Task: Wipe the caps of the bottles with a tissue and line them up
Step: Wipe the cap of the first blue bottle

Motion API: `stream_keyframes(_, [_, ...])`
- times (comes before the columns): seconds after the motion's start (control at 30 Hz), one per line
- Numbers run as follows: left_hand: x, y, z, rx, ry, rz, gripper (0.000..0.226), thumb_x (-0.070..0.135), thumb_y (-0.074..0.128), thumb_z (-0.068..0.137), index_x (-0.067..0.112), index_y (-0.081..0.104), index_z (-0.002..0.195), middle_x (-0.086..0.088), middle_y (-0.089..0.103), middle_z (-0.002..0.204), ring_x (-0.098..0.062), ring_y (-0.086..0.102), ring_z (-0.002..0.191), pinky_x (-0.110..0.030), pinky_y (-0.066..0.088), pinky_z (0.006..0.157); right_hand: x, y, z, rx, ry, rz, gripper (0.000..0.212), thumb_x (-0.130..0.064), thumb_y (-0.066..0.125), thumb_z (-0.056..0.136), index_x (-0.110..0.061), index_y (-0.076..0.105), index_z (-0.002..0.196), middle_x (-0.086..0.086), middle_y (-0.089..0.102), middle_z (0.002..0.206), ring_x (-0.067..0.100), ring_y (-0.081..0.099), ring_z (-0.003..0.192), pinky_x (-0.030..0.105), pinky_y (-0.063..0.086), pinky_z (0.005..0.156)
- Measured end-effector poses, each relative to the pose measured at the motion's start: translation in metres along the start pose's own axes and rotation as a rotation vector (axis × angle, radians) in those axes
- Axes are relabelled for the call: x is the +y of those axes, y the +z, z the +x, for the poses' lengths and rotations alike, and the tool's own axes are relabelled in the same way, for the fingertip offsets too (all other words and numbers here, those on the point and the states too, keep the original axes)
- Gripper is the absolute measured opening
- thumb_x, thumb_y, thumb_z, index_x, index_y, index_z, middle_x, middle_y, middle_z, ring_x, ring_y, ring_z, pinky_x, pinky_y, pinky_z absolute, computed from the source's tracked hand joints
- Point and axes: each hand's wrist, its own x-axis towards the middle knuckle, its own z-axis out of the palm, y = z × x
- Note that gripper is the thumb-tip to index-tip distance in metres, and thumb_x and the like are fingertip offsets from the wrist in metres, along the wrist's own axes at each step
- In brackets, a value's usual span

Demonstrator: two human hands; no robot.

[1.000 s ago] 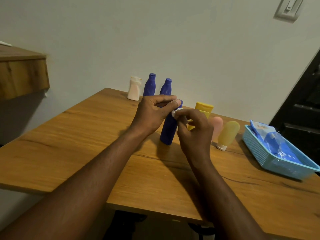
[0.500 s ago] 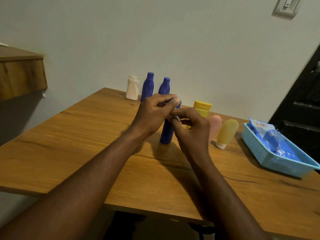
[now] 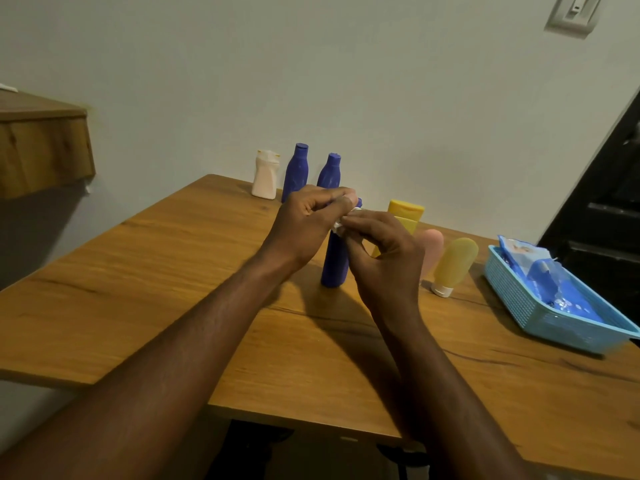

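A blue bottle (image 3: pixel 335 261) stands upright in the middle of the wooden table (image 3: pixel 145 271). My left hand (image 3: pixel 308 223) grips its neck from the left, just below the cap. My right hand (image 3: pixel 384 258) pinches a small white tissue (image 3: pixel 341 224) against the top of the bottle. The cap itself is mostly hidden by my fingers. At the back a white bottle (image 3: pixel 266 174) and two more blue bottles (image 3: pixel 296 171) (image 3: pixel 330 171) stand in a row along the wall.
Right of my hands are a yellow tube (image 3: pixel 405 211), a pink squeeze bottle (image 3: pixel 433 251) and a yellow squeeze bottle (image 3: pixel 453 266) with a white cap. A light blue basket (image 3: pixel 530 313) holding blue packets sits at the right. A wooden shelf (image 3: pixel 41 147) hangs on the left wall.
My hands stay on the blue bottle's top. The right hand's fingers have shifted the tissue around the cap, and the bottle has stayed upright in the same spot.
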Motion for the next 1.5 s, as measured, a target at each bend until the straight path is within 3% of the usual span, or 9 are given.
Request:
stream_keyframes(0.1, [0.0,0.001,0.001,-0.01,0.006,0.012,0.026,0.026,0.063,0.1,0.016,0.073,0.121,0.02,0.067,0.106,0.018,0.062,0.094,0.003,0.042,0.074,0.003,-0.003,0.003,0.058,0.023,0.018,0.015,-0.004,0.072,0.091,-0.01,0.076,0.104,0.001,0.074,0.104,0.014,0.068,0.101,0.033,0.059,0.087])
stream_keyframes(0.23, [-0.001,0.002,0.001,-0.033,-0.009,0.003,0.029,0.028,0.062,0.101,0.015,0.072,0.125,0.023,0.068,0.105,0.013,0.064,0.096,0.0,0.045,0.075,0.01,-0.006,0.008,0.105,0.253,0.101,0.016,-0.008,0.07,0.094,-0.014,0.075,0.107,-0.002,0.075,0.103,0.012,0.07,0.101,0.031,0.06,0.089])
stream_keyframes(0.5, [0.001,0.001,-0.001,-0.026,-0.006,0.021,0.031,0.027,0.061,0.101,0.013,0.071,0.128,0.022,0.067,0.106,0.02,0.061,0.094,0.004,0.042,0.074,0.002,-0.001,0.001,-0.022,0.051,0.078,0.014,-0.004,0.073,0.091,-0.007,0.075,0.104,0.002,0.074,0.102,0.018,0.07,0.101,0.039,0.06,0.088])
stream_keyframes(0.63, [0.001,0.002,0.0,-0.027,-0.011,0.018,0.031,0.028,0.061,0.102,0.013,0.071,0.127,0.025,0.066,0.107,0.019,0.062,0.096,0.002,0.043,0.075,0.004,-0.005,0.007,0.074,0.215,0.034,0.019,-0.015,0.072,0.094,-0.012,0.073,0.113,-0.001,0.071,0.111,0.011,0.067,0.105,0.019,0.057,0.084])
stream_keyframes(0.73, [0.0,0.002,0.0,-0.022,-0.009,0.001,0.029,0.027,0.061,0.102,0.013,0.071,0.125,0.022,0.068,0.106,0.012,0.065,0.098,-0.002,0.046,0.078,0.011,-0.004,0.007,0.01,0.33,0.013,0.025,-0.015,0.069,0.096,-0.012,0.073,0.119,-0.001,0.068,0.125,0.007,0.063,0.112,0.012,0.053,0.082])
stream_keyframes(0.93, [0.0,0.002,0.0,-0.034,0.011,0.013,0.033,0.026,0.056,0.105,0.014,0.066,0.134,0.009,0.067,0.127,0.009,0.063,0.106,-0.003,0.046,0.082,0.01,-0.006,0.006,-0.001,0.428,0.043,0.013,-0.018,0.071,0.094,-0.016,0.076,0.106,-0.01,0.075,0.103,0.004,0.067,0.1,0.033,0.059,0.09])
stream_keyframes(1.03, [-0.001,0.001,0.0,-0.016,0.021,0.023,0.035,0.024,0.053,0.106,0.014,0.063,0.138,0.004,0.066,0.132,0.006,0.063,0.108,-0.005,0.048,0.082,0.005,-0.006,0.005,0.021,0.365,0.068,0.012,-0.016,0.071,0.095,-0.016,0.076,0.106,-0.009,0.075,0.102,0.006,0.068,0.101,0.033,0.06,0.086])
stream_keyframes(1.27, [0.003,0.004,-0.002,-0.025,0.008,0.016,0.03,0.03,0.055,0.105,0.016,0.07,0.127,0.007,0.071,0.121,0.001,0.065,0.106,-0.002,0.047,0.076,0.0,-0.006,0.003,0.093,0.221,0.058,0.011,-0.014,0.07,0.095,-0.02,0.072,0.105,-0.005,0.072,0.106,0.006,0.065,0.103,0.012,0.052,0.078])
stream_keyframes(1.5, [0.005,0.002,-0.004,0.001,0.018,-0.021,0.024,0.027,0.064,0.1,0.017,0.074,0.12,0.005,0.071,0.119,0.0,0.066,0.106,-0.003,0.047,0.079,-0.001,-0.005,0.003,0.097,0.205,0.02,0.017,-0.013,0.07,0.095,-0.017,0.07,0.111,-0.01,0.071,0.104,0.004,0.066,0.099,0.011,0.053,0.078])
